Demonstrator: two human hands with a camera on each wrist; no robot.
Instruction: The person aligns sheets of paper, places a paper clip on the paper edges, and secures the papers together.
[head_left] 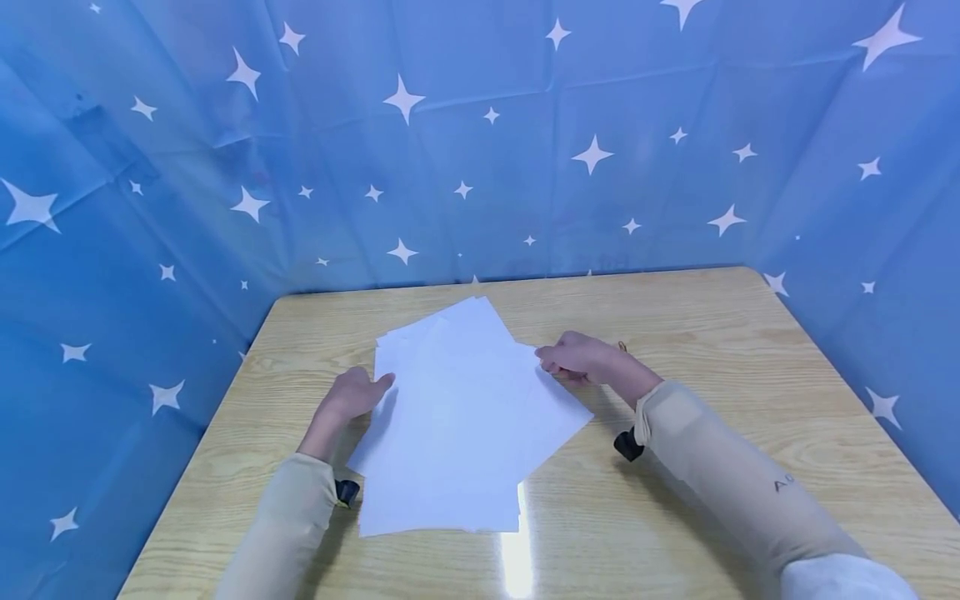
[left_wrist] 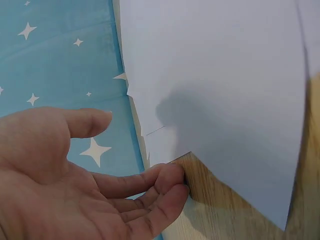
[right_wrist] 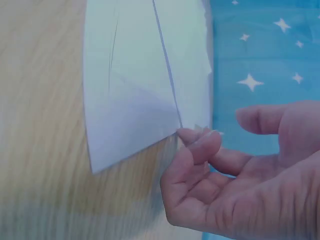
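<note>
A loose stack of white paper sheets lies fanned out on the wooden table, its corners pointing different ways. At the stack's left edge is my left hand; in the left wrist view its thumb stands apart from the bent fingers, whose tips are at the paper's edge. My right hand is on the opposite side, by the upper right corner of a slanted sheet. Its fingers are bent and the fingertips touch that corner, while the thumb is held away. Neither hand pinches a sheet.
The light wooden table has rounded far corners. A blue curtain with white stars hangs behind it and along both sides. Dark wrist devices sit below both sleeve cuffs. A bright reflection shows on the table near the stack's front.
</note>
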